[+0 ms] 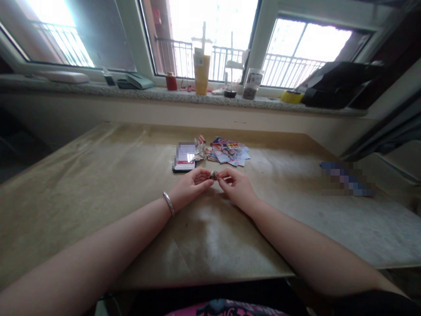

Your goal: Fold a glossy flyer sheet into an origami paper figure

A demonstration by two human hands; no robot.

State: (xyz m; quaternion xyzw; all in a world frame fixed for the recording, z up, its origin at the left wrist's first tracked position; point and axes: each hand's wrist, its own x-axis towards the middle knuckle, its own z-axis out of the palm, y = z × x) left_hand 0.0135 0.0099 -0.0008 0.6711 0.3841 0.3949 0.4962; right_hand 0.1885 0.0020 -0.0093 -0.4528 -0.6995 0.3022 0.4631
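Observation:
Both of my hands meet over the middle of the table, pinching a small whitish-and-dark folded piece (213, 175), perhaps paper; it is too small to make out exactly. My left hand (194, 181), with a silver bangle (168, 203) on its wrist, grips the piece's left side. Its right side is between the fingertips of my right hand (236, 184). Just beyond my hands lie several folded paper pieces in white and red (202, 151). A fanned pile of colourful printed sheets (230, 152) is beside them, and a phone (185, 157) with a lit screen lies at their left.
A blurred blue item (347, 179) lies at the table's right side. Along the stone windowsill (131, 91) stand a yellow drink cup (201, 72), a red jar (171, 81), a clear container (253, 84), yellow tape (292, 96) and a black bag (338, 85). The table (98, 175) has a tan cover.

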